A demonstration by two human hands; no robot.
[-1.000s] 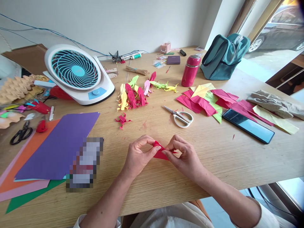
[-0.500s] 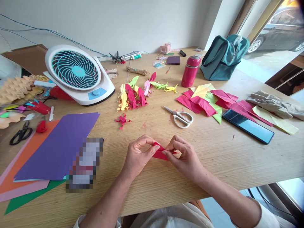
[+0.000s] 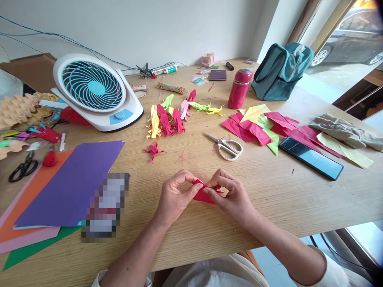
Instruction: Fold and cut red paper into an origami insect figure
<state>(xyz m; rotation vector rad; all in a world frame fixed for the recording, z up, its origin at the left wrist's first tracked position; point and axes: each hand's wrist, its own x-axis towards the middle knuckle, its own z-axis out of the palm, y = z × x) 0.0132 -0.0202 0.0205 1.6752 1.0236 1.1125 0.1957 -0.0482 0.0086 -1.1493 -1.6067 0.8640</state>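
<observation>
A small piece of folded red paper (image 3: pixel 204 197) is pinched between both hands above the near part of the table. My left hand (image 3: pixel 176 195) grips its left upper edge between thumb and forefinger. On the other side, my right hand (image 3: pixel 229 191) pinches the paper close to the left fingertips, hiding part of the fold. Beyond the hands lies a red folded paper figure (image 3: pixel 154 151) with thin limbs. White-handled scissors (image 3: pixel 229 150) rest behind my right hand, blades pointing to the far left.
Several colourful folded paper figures (image 3: pixel 164 119) are grouped mid-table. Folded paper pieces (image 3: pixel 251 125) and a phone (image 3: pixel 311 157) lie right. A red bottle (image 3: pixel 239 89) and teal bag (image 3: pixel 281 73) stand behind. A fan (image 3: pixel 95 91), purple paper sheets (image 3: pixel 68 187) and black scissors (image 3: pixel 24 169) are left.
My fingertips have drawn slightly closer together on the red paper, and its upper edge is pinched more tightly. The whole view has shifted a little.
</observation>
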